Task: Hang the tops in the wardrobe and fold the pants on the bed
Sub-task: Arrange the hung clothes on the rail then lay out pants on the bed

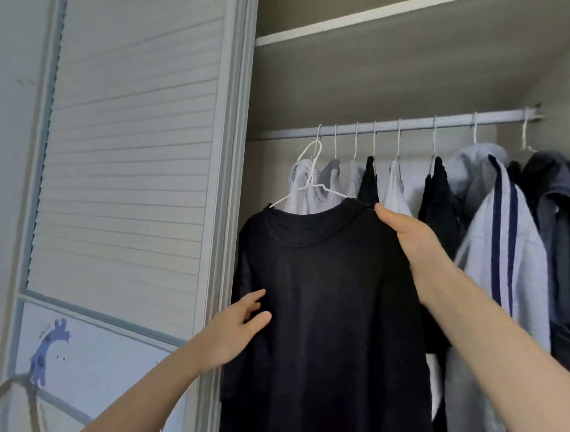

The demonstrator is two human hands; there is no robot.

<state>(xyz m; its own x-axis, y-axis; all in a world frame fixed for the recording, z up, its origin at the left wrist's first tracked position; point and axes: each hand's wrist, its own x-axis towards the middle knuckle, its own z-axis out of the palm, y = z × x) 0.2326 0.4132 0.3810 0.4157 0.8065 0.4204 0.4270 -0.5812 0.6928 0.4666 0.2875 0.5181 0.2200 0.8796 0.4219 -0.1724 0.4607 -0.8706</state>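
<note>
Black top (323,298) on hanger (314,184), approx. level w/ crowded rail (393,124).

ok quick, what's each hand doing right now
Left hand: open, fingers relaxed against the side of the black top.
Right hand: grips the black top at its shoulder, on the white hanger.

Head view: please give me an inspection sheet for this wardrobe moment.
Surface: wardrobe rail carries a row of hung garments.
Job's things: black top on white hanger, hook not yet on the rail.
Clutter: nothing seen.
Hands: right hand grips the top's shoulder; left hand touches its side, fingers relaxed.
Cables: nothing seen.
Surroundings: slatted wardrobe door, giraffe picture below.
</note>
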